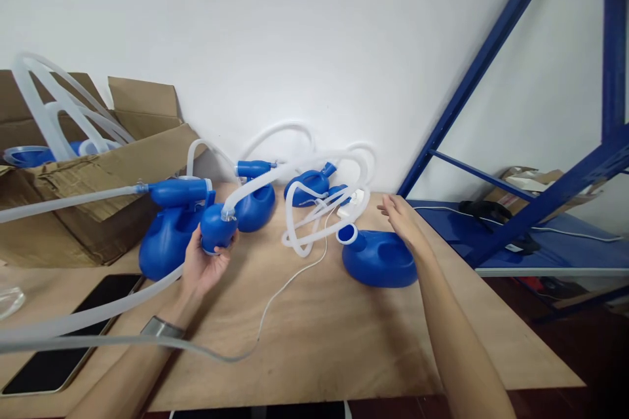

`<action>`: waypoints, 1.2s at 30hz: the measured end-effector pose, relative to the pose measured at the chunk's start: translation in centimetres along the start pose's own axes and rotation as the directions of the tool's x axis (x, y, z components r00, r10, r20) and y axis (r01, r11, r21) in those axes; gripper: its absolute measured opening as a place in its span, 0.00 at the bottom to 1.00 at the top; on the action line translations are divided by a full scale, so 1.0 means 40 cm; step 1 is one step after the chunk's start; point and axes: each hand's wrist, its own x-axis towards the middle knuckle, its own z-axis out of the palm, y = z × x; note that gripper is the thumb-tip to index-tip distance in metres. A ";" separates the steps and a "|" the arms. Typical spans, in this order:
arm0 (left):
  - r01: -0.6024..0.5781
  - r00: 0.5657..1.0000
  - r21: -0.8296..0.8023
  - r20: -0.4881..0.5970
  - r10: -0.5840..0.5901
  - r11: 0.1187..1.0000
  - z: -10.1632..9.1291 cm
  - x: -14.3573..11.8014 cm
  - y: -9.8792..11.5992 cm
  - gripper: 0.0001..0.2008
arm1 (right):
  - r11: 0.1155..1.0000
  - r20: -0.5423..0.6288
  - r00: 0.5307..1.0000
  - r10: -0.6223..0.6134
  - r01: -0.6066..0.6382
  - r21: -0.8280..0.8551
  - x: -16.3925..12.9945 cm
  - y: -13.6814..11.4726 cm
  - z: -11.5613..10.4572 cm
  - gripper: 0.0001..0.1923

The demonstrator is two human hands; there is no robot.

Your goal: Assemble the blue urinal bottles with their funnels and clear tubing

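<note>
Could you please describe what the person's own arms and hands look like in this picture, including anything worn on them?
Both forearms are bare, with no sleeves reaching into view and no gloves on either hand. The left hand has a flat, silvery grey band around its wrist, like a bracelet or watch strap; no dial is visible. The right hand and its wrist carry nothing: no rings, watch or markings can be seen.

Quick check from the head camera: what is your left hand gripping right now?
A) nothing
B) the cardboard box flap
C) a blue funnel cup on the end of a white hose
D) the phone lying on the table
C: the left hand is closed around the blue funnel cup with the white hose running out of its top; the phone lies untouched.
</note>
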 end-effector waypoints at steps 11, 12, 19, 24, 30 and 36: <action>-0.118 0.992 0.235 -0.019 0.126 0.965 -0.036 0.026 -0.011 0.18 | 0.873 0.207 0.978 -0.003 -0.099 0.478 0.057 -0.129 0.087 0.16; -0.126 0.991 0.249 -0.022 0.135 0.960 -0.041 0.030 -0.011 0.17 | 0.861 0.180 0.983 -0.027 -0.068 0.504 0.051 -0.138 0.080 0.16; -0.121 0.972 0.330 -0.152 0.179 0.936 -0.044 0.041 -0.007 0.15 | 0.763 -0.025 0.984 -0.175 0.152 0.629 -0.007 -0.153 -0.086 0.24; -0.130 0.927 0.553 -0.227 0.299 0.823 -0.048 0.053 -0.032 0.11 | 0.754 -0.337 0.928 -0.157 0.333 0.566 -0.064 -0.093 -0.224 0.30; -0.208 0.834 0.852 -0.101 0.542 0.480 -0.084 0.082 -0.051 0.13 | 0.666 -0.498 0.841 -0.211 0.496 0.557 -0.184 -0.090 -0.289 0.27; -0.300 0.813 0.928 0.126 0.569 0.222 -0.085 0.082 -0.074 0.14 | 0.635 -0.334 0.799 -0.500 0.601 0.486 -0.311 -0.175 -0.229 0.22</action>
